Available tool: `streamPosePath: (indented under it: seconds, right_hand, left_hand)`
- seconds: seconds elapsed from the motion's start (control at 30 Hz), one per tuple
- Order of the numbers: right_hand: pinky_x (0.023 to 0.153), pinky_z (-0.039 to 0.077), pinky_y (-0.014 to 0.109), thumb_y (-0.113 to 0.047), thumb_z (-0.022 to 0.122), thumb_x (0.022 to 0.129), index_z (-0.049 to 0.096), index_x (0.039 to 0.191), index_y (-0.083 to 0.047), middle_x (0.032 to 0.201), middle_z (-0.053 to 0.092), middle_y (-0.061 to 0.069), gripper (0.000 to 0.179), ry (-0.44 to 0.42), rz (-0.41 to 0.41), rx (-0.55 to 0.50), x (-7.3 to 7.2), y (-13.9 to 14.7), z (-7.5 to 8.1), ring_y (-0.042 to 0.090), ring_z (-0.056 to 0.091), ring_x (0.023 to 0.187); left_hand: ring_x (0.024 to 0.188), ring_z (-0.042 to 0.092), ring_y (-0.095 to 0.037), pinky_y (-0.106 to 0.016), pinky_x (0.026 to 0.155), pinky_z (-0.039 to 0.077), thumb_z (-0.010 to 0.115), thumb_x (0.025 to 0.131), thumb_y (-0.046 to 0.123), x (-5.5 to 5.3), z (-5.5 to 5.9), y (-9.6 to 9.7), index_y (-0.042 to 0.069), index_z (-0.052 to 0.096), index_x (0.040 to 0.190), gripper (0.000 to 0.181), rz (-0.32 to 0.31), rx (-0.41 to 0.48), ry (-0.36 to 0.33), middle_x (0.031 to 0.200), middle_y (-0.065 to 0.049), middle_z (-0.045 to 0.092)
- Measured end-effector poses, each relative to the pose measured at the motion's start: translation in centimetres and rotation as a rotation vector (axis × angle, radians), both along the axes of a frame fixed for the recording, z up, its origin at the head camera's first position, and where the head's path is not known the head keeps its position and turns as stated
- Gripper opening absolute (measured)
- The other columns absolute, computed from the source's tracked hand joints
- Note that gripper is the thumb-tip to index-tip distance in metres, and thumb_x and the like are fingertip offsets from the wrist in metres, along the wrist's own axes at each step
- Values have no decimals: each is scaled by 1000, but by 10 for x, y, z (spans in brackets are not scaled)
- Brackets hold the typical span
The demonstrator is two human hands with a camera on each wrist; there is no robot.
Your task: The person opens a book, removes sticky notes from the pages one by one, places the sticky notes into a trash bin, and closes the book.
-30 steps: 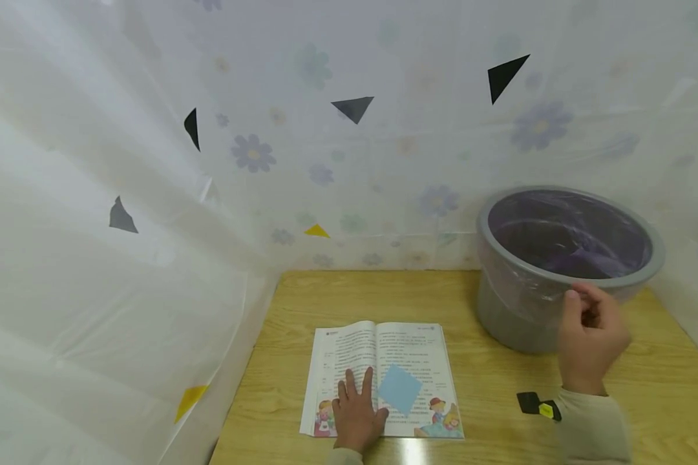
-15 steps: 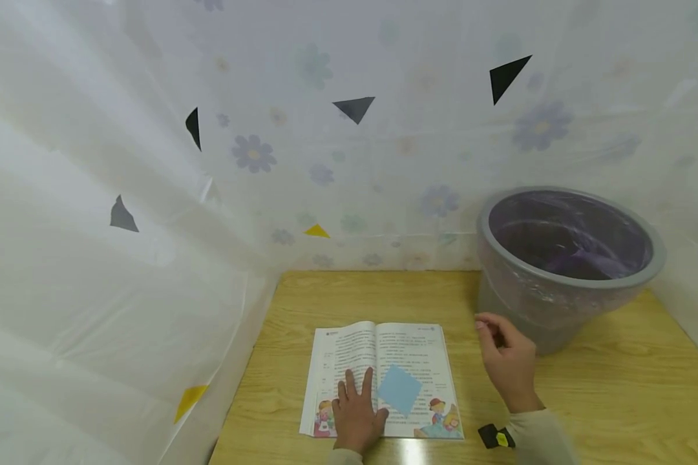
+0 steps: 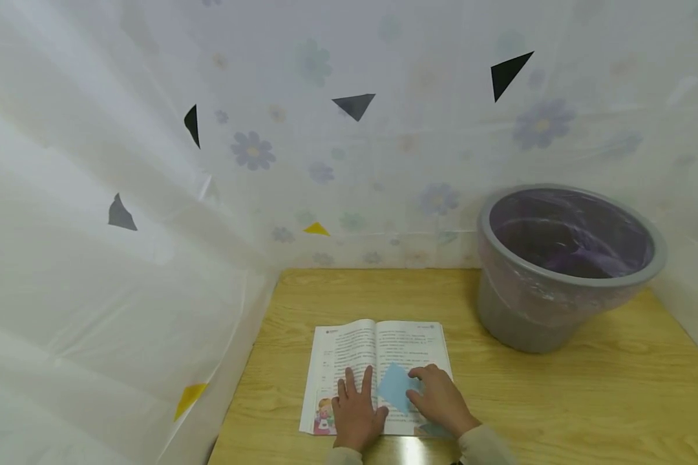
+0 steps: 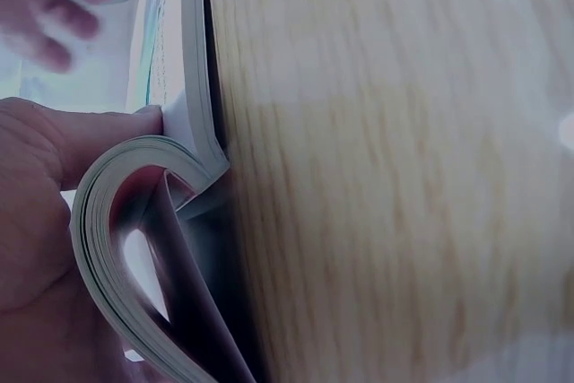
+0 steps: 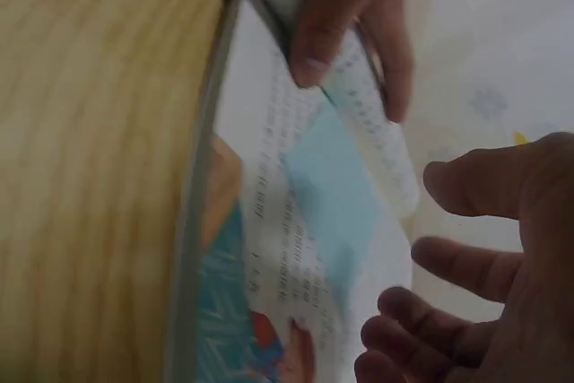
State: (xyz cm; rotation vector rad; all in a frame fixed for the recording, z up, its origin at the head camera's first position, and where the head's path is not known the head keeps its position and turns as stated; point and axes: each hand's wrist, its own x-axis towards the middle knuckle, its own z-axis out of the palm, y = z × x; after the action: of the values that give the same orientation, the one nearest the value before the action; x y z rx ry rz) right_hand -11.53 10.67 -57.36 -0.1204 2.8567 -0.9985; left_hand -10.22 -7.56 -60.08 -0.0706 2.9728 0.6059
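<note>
An open book (image 3: 410, 336) with printed text lies on the wooden table, coloured drawings at its lower corners. My left hand (image 3: 357, 410) rests spread over the left page, its thumb reaching across the fold. In the left wrist view the thick stack of pages (image 4: 134, 154) curves up beside that thumb. A light blue square of paper (image 3: 394, 386) lies on the right page. Above its right side is my right hand (image 3: 439, 397), thumb and forefinger apart. The right wrist view shows these fingers (image 5: 466, 266) spread with nothing between them, over the blue paper (image 5: 332, 190).
At the back right of the table (image 3: 372, 290) stands a grey bin (image 3: 518, 316) lined with a thin plastic bag. White plastic sheeting (image 3: 122, 290) hangs at the left, and a flower-patterned sheet (image 3: 384, 181) rises behind the table.
My right hand has moved left from in front of the bin to above the blue paper, and its fingers have opened from a pinched pose. The left hand has stayed on the book.
</note>
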Motion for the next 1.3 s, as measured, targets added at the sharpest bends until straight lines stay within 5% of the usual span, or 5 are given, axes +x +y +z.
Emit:
streamPosePath:
  seconds: [0.27, 0.53, 0.83, 1.3]
  right_hand:
    - [89, 51, 51, -33, 82, 73, 63, 124, -5, 120, 57, 14, 61, 38, -80, 157, 2, -22, -33, 32, 55, 111]
    - [76, 49, 47, -35, 86, 70, 63, 125, -4, 109, 59, 12, 67, 67, -60, 263, -4, -29, -35, 28, 53, 98]
    - [74, 46, 46, -35, 87, 68, 63, 123, -5, 105, 58, 11, 67, 44, -62, 278, -8, -30, -33, 26, 51, 94]
    - [76, 46, 46, -32, 90, 61, 60, 127, -5, 102, 56, 9, 77, -19, -80, 210, -21, -28, -38, 24, 49, 91]
  left_hand:
    - [141, 35, -50, -68, 104, 35, 74, 81, 42, -1, -1, 0, 24, 39, 151, 81, -1, -23, 10, 157, -27, 31]
    - [142, 34, -51, -69, 106, 34, 74, 81, 43, 0, -4, 1, 24, 38, 151, 81, 3, -32, 3, 157, -28, 31]
    - [144, 32, -50, -68, 109, 32, 74, 81, 46, -4, -8, 2, 25, 37, 152, 83, 19, -62, -43, 159, -26, 28]
    - [143, 34, -50, -68, 108, 33, 74, 80, 44, -4, -10, 1, 24, 39, 151, 81, 24, -44, -7, 158, -27, 30]
